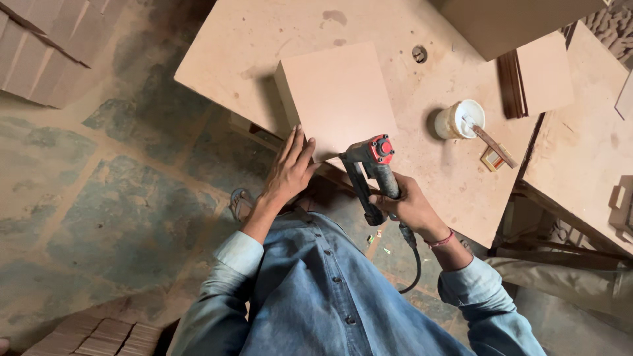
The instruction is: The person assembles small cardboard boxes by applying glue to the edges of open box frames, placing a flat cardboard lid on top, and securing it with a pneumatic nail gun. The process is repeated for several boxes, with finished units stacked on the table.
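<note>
**Hands on the board and the nail gun**

The left hand [289, 170] lies flat, fingers spread, against the near edge of a square board [337, 99] on the workbench [455, 191]. The right hand [410, 206] grips a red-capped nail gun [370, 170], its nose at that same edge. A white glue pot [460, 119] stands nearby.

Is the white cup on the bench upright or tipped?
Upright. The white cup stands on the workbench with its round mouth facing up, a stick leaning out over the rim.
</note>
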